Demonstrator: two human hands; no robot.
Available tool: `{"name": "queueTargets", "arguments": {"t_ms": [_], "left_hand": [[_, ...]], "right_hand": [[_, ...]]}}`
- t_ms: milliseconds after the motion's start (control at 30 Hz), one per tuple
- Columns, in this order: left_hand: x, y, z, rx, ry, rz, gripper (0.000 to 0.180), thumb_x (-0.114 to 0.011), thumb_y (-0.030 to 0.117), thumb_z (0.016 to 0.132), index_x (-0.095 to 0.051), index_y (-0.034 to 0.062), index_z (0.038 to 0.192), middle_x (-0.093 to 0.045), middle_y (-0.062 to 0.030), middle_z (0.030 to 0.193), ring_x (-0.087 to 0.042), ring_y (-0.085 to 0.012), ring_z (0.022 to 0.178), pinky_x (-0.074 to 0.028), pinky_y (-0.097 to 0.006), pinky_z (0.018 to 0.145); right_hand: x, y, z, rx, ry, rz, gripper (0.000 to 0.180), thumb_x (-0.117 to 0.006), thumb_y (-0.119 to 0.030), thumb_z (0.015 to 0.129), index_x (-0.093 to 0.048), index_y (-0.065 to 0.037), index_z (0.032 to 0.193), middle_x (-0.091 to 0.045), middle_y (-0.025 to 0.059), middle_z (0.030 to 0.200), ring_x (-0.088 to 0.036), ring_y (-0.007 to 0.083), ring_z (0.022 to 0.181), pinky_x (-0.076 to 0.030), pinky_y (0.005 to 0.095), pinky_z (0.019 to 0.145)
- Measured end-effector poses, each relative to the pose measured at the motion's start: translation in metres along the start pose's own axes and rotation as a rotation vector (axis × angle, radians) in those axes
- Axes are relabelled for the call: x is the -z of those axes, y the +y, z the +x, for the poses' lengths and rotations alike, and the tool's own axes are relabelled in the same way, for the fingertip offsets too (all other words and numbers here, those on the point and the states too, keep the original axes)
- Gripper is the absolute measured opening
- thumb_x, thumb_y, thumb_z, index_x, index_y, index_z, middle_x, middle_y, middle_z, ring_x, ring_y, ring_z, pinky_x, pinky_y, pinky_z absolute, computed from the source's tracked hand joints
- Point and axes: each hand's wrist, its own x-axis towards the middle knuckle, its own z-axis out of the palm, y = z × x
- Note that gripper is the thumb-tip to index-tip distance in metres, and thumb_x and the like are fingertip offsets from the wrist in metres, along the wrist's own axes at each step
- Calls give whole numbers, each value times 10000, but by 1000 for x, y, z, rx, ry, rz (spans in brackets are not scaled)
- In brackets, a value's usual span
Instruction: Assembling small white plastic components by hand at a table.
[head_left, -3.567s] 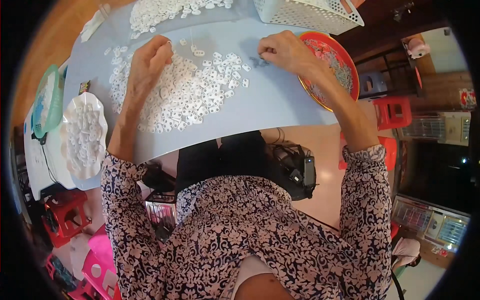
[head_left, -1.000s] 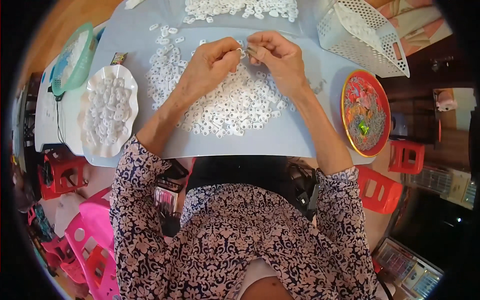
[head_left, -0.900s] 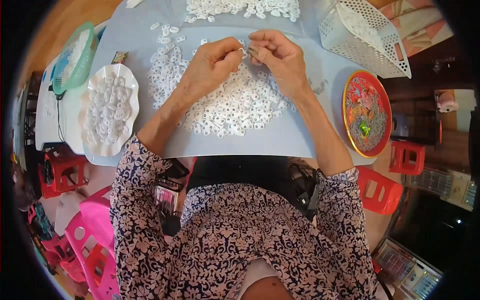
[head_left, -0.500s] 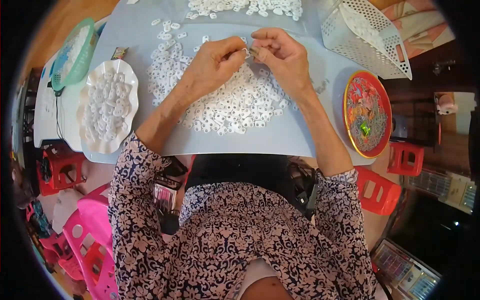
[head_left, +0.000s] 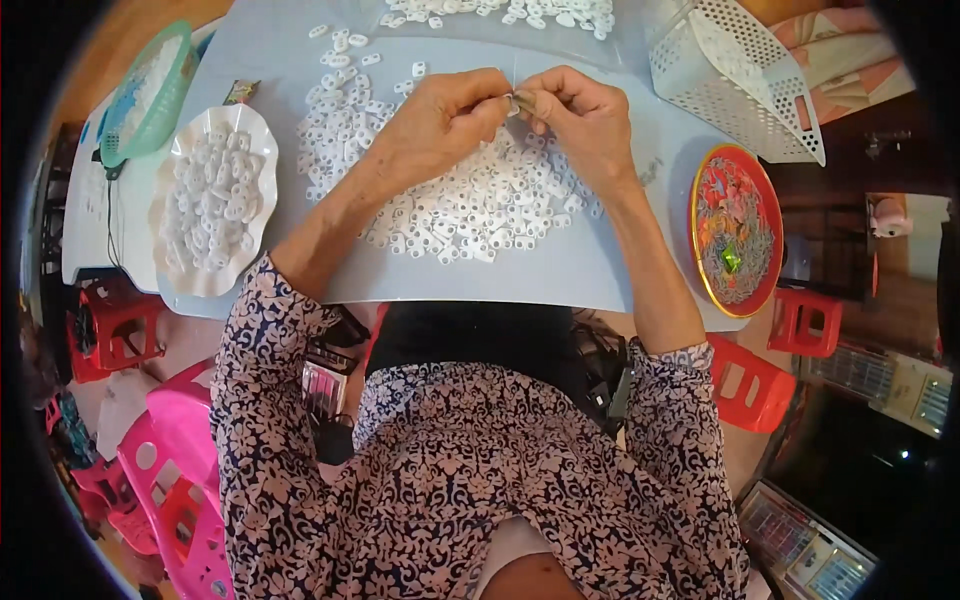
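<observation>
Both hands meet over a heap of small white plastic pieces with holes (head_left: 480,215) on the table. My left hand (head_left: 452,122) is closed, with thumb and forefinger pinching one small white plastic piece (head_left: 513,105). Against that piece my right hand (head_left: 582,118) is closed too, its thumb and forefinger pressed together; whatever lies between them is too small to make out. A brownish patch shows at the right thumb's tip. To the left, a scalloped white dish (head_left: 268,170) holds more rounded white pieces.
On the right lies a red tray (head_left: 771,210) of thin grey metal bits and a green wrapper. A white perforated basket (head_left: 690,105) stands behind it. At far left is a green basket (head_left: 165,120). A small packet (head_left: 241,92) sits beyond the dish. Red stools (head_left: 750,385) flank the table.
My two hands have come closer together, fingertips now meeting at the small white piece. Both have shifted slightly right. The heap and containers stay as they were.
</observation>
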Motion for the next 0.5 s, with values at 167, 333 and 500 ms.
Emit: {"name": "queueTargets", "arguments": {"t_ms": [167, 333, 500], "left_hand": [[-3, -2, -1, 7, 31, -41, 166, -485, 144, 886, -566, 11, 828, -513, -15, 624, -455, -80, 582, -387, -252, 534], [-3, -6, -1, 41, 30, -32, 170, -479, 147, 887, -574, 18, 828, -523, -13, 628, -454, -78, 580, -380, -251, 528], [-1, -9, 0, 48, 67, -75, 193, -486, 181, 887, -584, 29, 819, -529, -7, 629, -448, -70, 578, -364, -245, 519]], "right_hand": [[-4, 2, 0, 25, 31, -29, 117, -677, -106, 845, -661, 9, 836, -613, -1, 669, -486, 35, 567, -384, 186, 487], [-10, 3, -1, 29, 73, -93, 142, -668, -130, 858, -661, 9, 835, -611, 1, 661, -491, 36, 568, -395, 183, 501], [-2, -1, 0, 12, 21, -11, 142, -646, -136, 876, -670, 4, 876, -627, 8, 683, -508, 42, 591, -416, 181, 528]]}}
